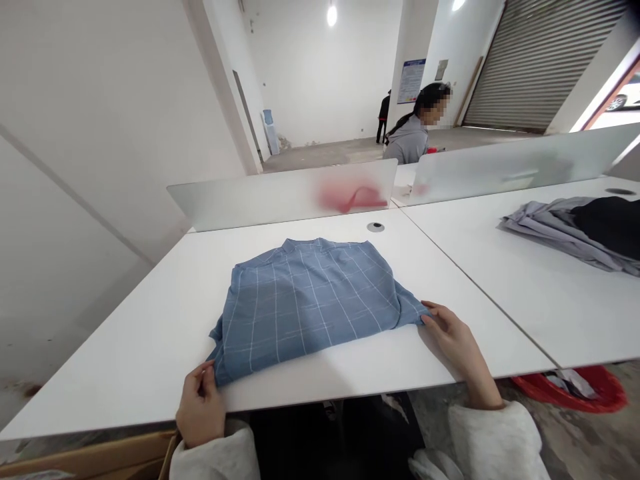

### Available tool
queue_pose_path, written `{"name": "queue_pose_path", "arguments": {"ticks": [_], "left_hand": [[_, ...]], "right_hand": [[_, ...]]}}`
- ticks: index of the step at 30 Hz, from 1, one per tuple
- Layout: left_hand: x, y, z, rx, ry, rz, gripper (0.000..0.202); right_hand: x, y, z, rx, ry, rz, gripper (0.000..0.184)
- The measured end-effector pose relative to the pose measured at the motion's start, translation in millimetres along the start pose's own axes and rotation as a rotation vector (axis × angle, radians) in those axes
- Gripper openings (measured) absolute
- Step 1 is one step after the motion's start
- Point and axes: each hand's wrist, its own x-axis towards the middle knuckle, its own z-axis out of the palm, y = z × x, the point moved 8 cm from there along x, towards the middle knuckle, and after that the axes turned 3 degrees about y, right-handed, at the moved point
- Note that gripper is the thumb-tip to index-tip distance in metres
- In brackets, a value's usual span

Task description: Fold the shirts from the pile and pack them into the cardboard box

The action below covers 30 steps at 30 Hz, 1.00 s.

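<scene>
A folded blue checked shirt [310, 307] lies flat on the white table [125, 347], its collar toward the far side and its white grid lines running across the cloth. My left hand [200, 408] is at the table's near edge, pinching the shirt's lower left corner. My right hand [450, 340] rests on the tabletop, its fingertips gripping the shirt's right corner. The shirt's underside is hidden.
A second white table to the right holds a pile of grey cloth [555, 230] and black cloth [610, 227]. A frosted divider [280, 193] stands along the far edge. A person in grey [407, 141] is beyond it. A red basin [575, 390] sits on the floor.
</scene>
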Motion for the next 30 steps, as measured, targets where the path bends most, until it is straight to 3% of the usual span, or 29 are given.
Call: {"name": "queue_pose_path", "arguments": {"ticks": [9,14,20,24,30], "left_hand": [[-5,6,-0.6,0.077,0.092,0.013,0.027],[-7,9,1.8,0.064,0.011,0.01,0.038],[-8,7,2.6,-0.031,-0.013,0.063,0.054],[-8,8,1.3,-0.021,0.002,0.052,0.045],[-10,8,0.0,-0.01,0.017,0.009,0.035]], "right_hand": [[0,2,-1,0.028,0.032,-0.007,0.028],[0,6,-5,0.019,0.056,0.042,0.033],[4,-12,5,-0.155,-0.056,-0.128,0.04],[1,-7,1,0.027,-0.083,0.023,0.026],[-10,-9,-7,0.418,-0.117,0.202,0.028]]}}
